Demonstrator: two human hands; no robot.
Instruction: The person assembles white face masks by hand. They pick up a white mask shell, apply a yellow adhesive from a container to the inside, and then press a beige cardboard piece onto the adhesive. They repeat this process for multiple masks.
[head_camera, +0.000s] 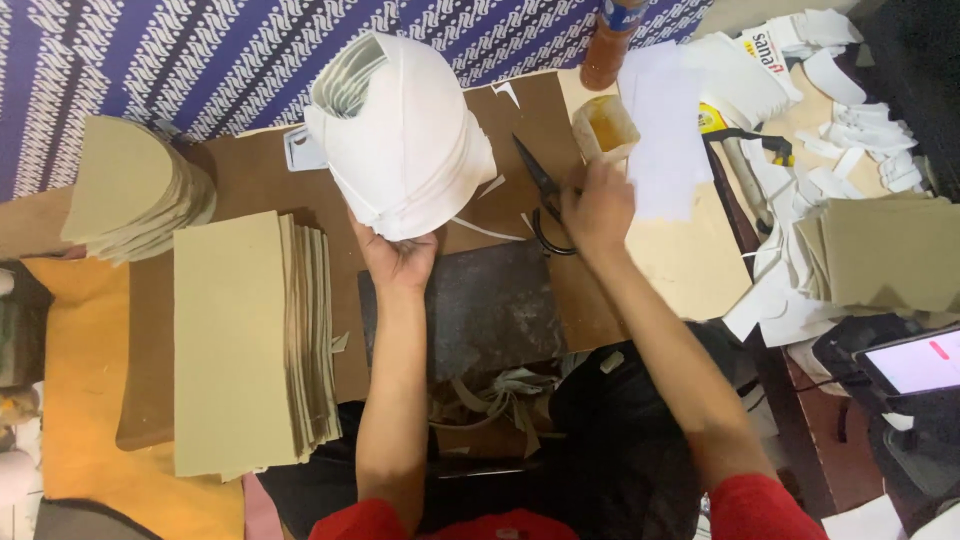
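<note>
1. Your left hand (398, 255) props up a thick stack of white cut pieces (400, 135) from below, fingers curled against its lower edge. The stack is curved and smooth-sided, its layered edges showing at the top left.
2. Your right hand (597, 205) rests on the black scissors (543, 195), fingers bent over the handle loops; you cannot tell how firmly they grip. The blades point up and left, lying flat on the brown board (250, 180).
3. Just beyond that hand stands a small plastic cup (604, 125) holding amber paste.
4. A dark, rough slab (470, 305) lies between your forearms.
5. To the left sits a tall stack of tan rectangular sheets (235, 340), fanned along its right edge, and a stack of tan half-round pieces (125, 195).
</note>
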